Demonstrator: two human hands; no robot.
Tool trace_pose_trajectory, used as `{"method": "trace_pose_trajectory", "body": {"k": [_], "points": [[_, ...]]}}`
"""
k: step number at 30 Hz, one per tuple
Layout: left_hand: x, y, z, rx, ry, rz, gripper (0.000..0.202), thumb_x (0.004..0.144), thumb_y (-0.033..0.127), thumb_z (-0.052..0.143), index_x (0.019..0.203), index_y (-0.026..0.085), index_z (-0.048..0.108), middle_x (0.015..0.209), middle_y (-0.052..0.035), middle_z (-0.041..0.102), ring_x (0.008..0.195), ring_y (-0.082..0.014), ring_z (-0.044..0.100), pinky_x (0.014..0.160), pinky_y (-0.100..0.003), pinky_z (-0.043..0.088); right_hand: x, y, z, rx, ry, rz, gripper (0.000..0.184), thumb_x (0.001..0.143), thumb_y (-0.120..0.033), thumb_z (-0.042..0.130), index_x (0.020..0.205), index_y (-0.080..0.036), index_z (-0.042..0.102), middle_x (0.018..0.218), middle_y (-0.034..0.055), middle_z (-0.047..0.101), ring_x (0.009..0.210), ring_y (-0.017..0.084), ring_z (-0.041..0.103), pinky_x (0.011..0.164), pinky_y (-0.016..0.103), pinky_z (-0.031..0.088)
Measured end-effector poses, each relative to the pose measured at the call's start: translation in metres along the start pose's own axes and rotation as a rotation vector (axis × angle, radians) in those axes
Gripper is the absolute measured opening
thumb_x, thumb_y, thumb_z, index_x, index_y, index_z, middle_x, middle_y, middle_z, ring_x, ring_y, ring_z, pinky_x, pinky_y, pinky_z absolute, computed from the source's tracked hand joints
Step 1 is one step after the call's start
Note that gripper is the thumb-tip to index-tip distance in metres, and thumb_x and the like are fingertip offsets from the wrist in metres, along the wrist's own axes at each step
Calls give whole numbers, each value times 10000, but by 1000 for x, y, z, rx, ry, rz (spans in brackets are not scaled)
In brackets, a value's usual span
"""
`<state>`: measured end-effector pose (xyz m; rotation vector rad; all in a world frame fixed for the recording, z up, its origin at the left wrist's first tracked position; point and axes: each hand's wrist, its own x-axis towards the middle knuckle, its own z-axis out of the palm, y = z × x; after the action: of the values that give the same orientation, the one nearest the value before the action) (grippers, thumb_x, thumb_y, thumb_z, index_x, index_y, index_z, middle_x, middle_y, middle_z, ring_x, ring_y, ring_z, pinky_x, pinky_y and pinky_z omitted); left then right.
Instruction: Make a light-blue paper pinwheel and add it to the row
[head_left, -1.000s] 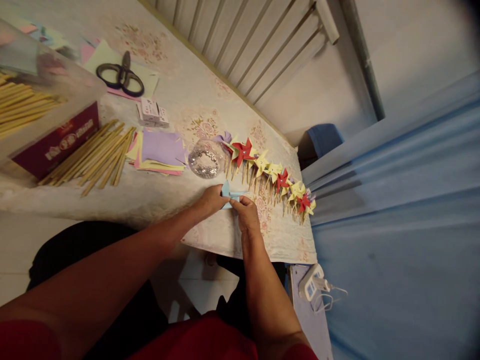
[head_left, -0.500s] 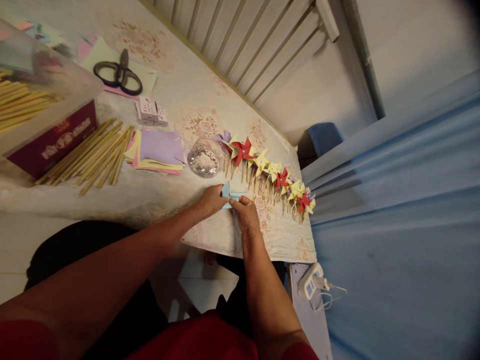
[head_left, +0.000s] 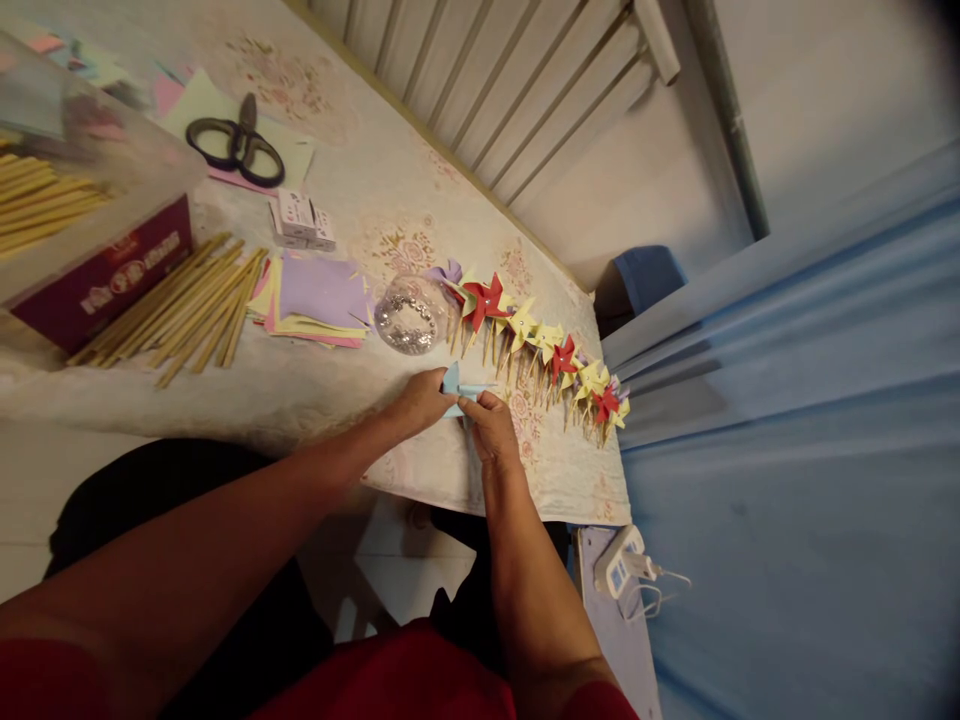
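Both my hands meet over the near edge of the table. My left hand and my right hand pinch a small light-blue paper piece between their fingertips, its corners folded up. Just beyond it lies a row of finished paper pinwheels in red, yellow and purple on short sticks. A clear round container of shiny beads stands to the left of the row.
A stack of coloured paper squares and a bundle of wooden sticks lie to the left. A red box, black scissors and small white packets sit further back. A white power adapter lies below the table's right corner.
The hands stay on the blue paper with only slight finger shifts. The view has drifted a little.
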<state>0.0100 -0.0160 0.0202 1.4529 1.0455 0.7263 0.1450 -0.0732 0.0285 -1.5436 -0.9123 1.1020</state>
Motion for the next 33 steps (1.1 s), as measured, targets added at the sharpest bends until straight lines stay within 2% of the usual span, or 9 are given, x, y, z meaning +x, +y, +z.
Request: {"method": "trace_pose_trajectory", "body": {"k": [9, 15, 21, 23, 25, 27, 30, 33], "points": [[-4, -1, -1, -359, -100, -102, 231, 589, 147, 630, 810, 126, 694, 708, -6, 674, 648, -140, 542, 578, -230, 405, -1, 1, -2, 12, -14, 0, 288, 603, -364, 797, 614, -208, 556, 595, -61, 565, 566, 101, 484, 611, 246, 397], [-5, 0, -3, -543, -194, -112, 236, 564, 169, 639, 790, 121, 689, 693, 10, 654, 614, -116, 512, 599, -233, 393, -4, 1, 1, 35, 14, 8, 272, 602, -336, 778, 598, -198, 544, 550, -70, 519, 547, 89, 433, 586, 231, 356], [-5, 0, -3, -579, -119, -121, 263, 545, 162, 682, 804, 118, 705, 706, 12, 667, 632, -121, 523, 614, -239, 402, -9, 0, 2, 58, 4, -30, 244, 623, -345, 785, 657, -187, 603, 587, -64, 560, 573, 94, 460, 607, 227, 379], [-5, 1, -4, -608, -119, -118, 268, 550, 172, 697, 812, 115, 710, 702, 8, 676, 631, -127, 540, 628, -247, 418, -10, -1, -2, 87, -4, -38, 249, 643, -373, 779, 737, -183, 647, 648, -47, 607, 611, 106, 503, 636, 238, 408], [-6, 2, -5, -647, -119, -120, 277, 549, 184, 719, 816, 112, 713, 702, 6, 685, 625, -128, 551, 643, -252, 432, -8, 0, -11, 79, 55, -60, 293, 675, -425, 755, 813, -183, 666, 695, -35, 632, 638, 119, 530, 651, 250, 426], [-6, 3, -6, -682, -117, -135, 285, 542, 194, 741, 812, 107, 713, 702, 3, 689, 613, -125, 555, 642, -252, 437, -5, 6, -24, -37, 185, -106, 296, 715, -450, 711, 831, -182, 663, 689, -31, 625, 644, 130, 534, 644, 258, 429], [-4, 0, -6, -708, -108, -170, 296, 540, 197, 759, 816, 101, 713, 710, -6, 696, 594, -119, 558, 610, -242, 427, -2, 23, -39, -420, 375, -237, 178, 781, -360, 629, 774, -183, 645, 681, -19, 607, 676, 151, 534, 681, 278, 435], [-1, -5, -4, -701, -108, -197, 309, 542, 196, 769, 832, 100, 718, 704, -11, 697, 596, -128, 571, 590, -238, 423, -4, 42, -42, -793, 361, -465, 155, 862, -249, 527, 808, -181, 656, 796, 31, 631, 791, 175, 559, 786, 306, 437]]}}
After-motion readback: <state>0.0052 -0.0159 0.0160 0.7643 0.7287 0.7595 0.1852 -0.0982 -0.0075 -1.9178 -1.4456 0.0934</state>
